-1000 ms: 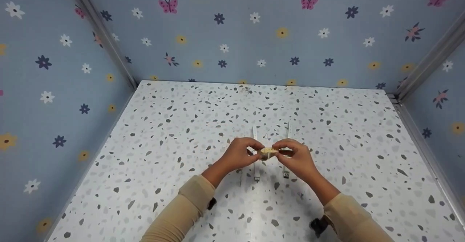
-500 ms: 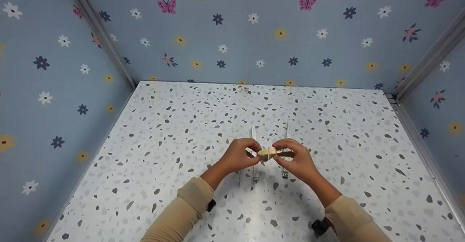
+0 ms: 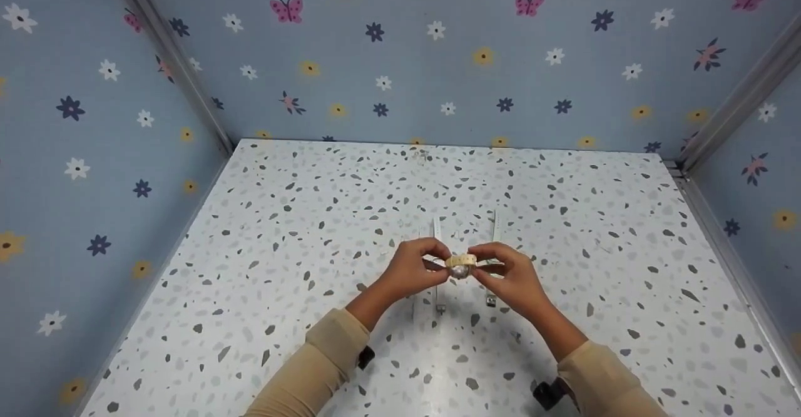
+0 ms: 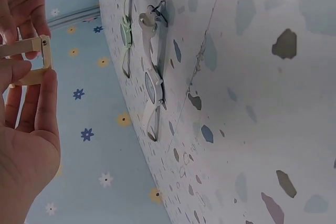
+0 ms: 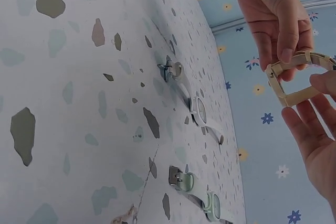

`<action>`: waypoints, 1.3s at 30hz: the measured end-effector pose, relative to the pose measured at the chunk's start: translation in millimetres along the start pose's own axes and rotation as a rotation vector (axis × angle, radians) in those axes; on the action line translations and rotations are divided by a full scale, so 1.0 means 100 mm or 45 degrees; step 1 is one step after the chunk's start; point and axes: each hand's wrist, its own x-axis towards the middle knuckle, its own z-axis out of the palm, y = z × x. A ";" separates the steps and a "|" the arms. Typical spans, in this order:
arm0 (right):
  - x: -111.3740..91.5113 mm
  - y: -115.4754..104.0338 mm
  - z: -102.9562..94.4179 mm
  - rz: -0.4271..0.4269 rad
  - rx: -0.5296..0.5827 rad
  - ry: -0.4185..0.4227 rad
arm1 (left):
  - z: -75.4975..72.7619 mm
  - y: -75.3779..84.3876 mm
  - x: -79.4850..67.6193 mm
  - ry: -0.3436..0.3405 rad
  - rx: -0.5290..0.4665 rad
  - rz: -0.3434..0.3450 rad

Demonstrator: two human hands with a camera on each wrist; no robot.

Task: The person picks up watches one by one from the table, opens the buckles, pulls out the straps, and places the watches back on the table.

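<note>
A cream-yellow wristwatch (image 3: pixel 463 259), its strap bent into a loop, is held off the table between both hands. The left hand (image 3: pixel 410 271) pinches its left side between thumb and fingers; the right hand (image 3: pixel 514 274) pinches the other side. A shiny silvery round part faces the head camera below the strap. In the left wrist view, the watch's cream band (image 4: pixel 26 48) sits between the fingertips, partly covered. Beneath the hands, a white wristwatch (image 5: pixel 198 109) and a pale green wristwatch (image 5: pixel 212 205) lie stretched out on the table, their middles hidden in the head view.
The speckled white table (image 3: pixel 313 204) spreads around the hands. Blue flowered panels (image 3: pixel 413 60) stand behind it and at both sides, joined by metal corner posts (image 3: pixel 178 60). Dark wrist devices (image 3: pixel 549 393) show near the sleeves.
The yellow watch has turned between the fingers, so its silvery round part now shows toward the head camera. Both hands have stayed nearly in place.
</note>
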 end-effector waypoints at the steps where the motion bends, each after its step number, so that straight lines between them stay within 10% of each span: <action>1: 0.00 0.00 0.00 -0.002 -0.006 0.000 | 0.01 -0.02 0.00 0.006 -0.006 -0.009; 9: 0.02 -0.07 -0.02 -0.026 0.040 -0.031 | 0.09 -0.30 0.03 0.038 -0.010 -0.050; 18: 0.03 -0.04 -0.03 0.009 -0.005 -0.032 | 0.01 -0.01 -0.01 -0.042 -0.013 -0.049; 25: 0.03 -0.09 -0.04 -0.003 -0.017 -0.049 | 0.09 -0.26 0.01 0.024 0.076 -0.009; 39: 0.02 -0.08 -0.04 -0.013 0.009 -0.074 | 0.13 -0.25 0.02 0.009 0.066 -0.036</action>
